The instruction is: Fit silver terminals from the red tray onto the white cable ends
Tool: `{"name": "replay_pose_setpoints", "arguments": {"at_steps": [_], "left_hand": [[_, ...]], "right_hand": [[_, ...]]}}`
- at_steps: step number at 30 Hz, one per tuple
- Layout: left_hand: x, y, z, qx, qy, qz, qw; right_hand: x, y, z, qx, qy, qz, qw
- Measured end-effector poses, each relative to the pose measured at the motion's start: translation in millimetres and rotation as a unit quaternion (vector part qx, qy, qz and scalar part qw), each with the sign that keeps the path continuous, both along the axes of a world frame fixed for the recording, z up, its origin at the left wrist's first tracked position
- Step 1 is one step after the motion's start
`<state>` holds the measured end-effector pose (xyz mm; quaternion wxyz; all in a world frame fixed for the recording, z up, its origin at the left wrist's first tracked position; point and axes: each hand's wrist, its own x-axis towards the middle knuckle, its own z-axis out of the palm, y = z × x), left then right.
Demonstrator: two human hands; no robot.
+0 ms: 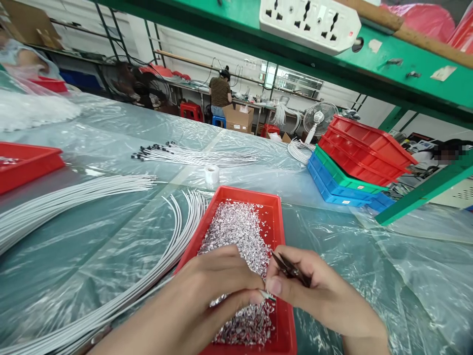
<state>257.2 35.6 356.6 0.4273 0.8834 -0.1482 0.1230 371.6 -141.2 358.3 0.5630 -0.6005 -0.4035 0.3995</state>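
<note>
Over a red tray [280, 212] full of small silvery foil scraps [236, 231], my two hands meet. My left hand [218, 281] is closed, pinching the end of a white cable [266, 295]; thin wires with a green tint show at its tip. The fingertips of my right hand [314, 286] close near that same end. Held in the right palm is a pair of dark snips [290, 268], blades pointing up and left. Left of the tray lies a curved bundle of white cables [158, 268], partly hidden by my left forearm.
Another bundle of white cables [77, 197] lies at left, near a red tray [29, 165]. Cables with black connectors [192, 155] and a white roll [212, 175] sit beyond. Stacked bins [362, 153] stand right, below a green beam [221, 29]. Other people are in the background.
</note>
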Motion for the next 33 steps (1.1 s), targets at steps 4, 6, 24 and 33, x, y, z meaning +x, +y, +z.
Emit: {"name": "replay_pose_setpoints", "arguments": {"at_steps": [4,6,24,33], "left_hand": [[0,0,0.7,-0.020,-0.007,0.006,1.000],[1,-1,2.5,-0.053,0.014,0.027,0.998],[2,-9,8.6,-0.295,0.189,-0.003,0.937],[4,-10,3.0,-0.322,0.188,-0.021,0.928]], "right_hand": [[-1,4,1.0,0.027,0.023,-0.002,0.999],[-2,5,0.4,0.055,0.007,-0.027,0.998],[-17,8,-1.5,0.188,-0.354,-0.214,0.891],[-15,7,-5.6,0.188,-0.330,-0.203,0.902]]}}
